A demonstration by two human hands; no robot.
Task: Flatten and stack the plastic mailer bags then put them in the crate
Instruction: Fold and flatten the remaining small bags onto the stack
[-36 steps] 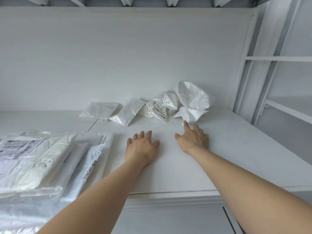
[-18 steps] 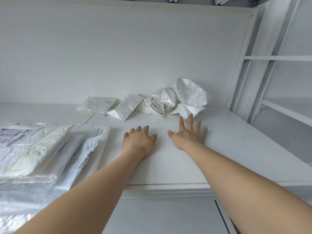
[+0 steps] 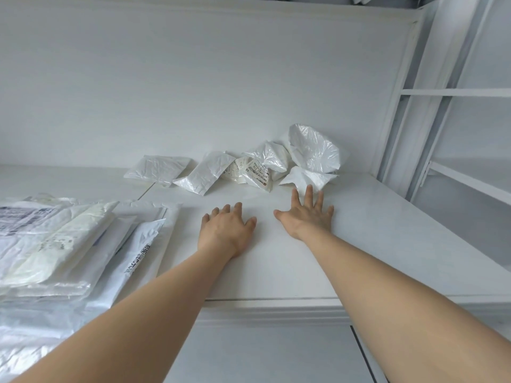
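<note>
Several crumpled white mailer bags lie against the back wall: a flat one (image 3: 157, 170), a folded one (image 3: 204, 175), one with a printed label (image 3: 255, 174) and a big puffed one (image 3: 313, 150) over a crumpled one (image 3: 307, 178). A stack of flattened bags (image 3: 55, 244) sits at the left. My left hand (image 3: 225, 230) rests palm down on the white table, fingers slightly bent. My right hand (image 3: 307, 217) lies flat with fingers spread, its fingertips just short of the crumpled bag. Neither hand holds anything. No crate is in view.
The white table (image 3: 387, 230) ends at a front edge near my forearms. A white wall backs it. White shelving (image 3: 456, 92) stands at the right beside the table's end.
My right hand has spread its fingers flat and edged forward toward the crumpled bag. The left hand has stayed in place. The view has tilted slightly.
</note>
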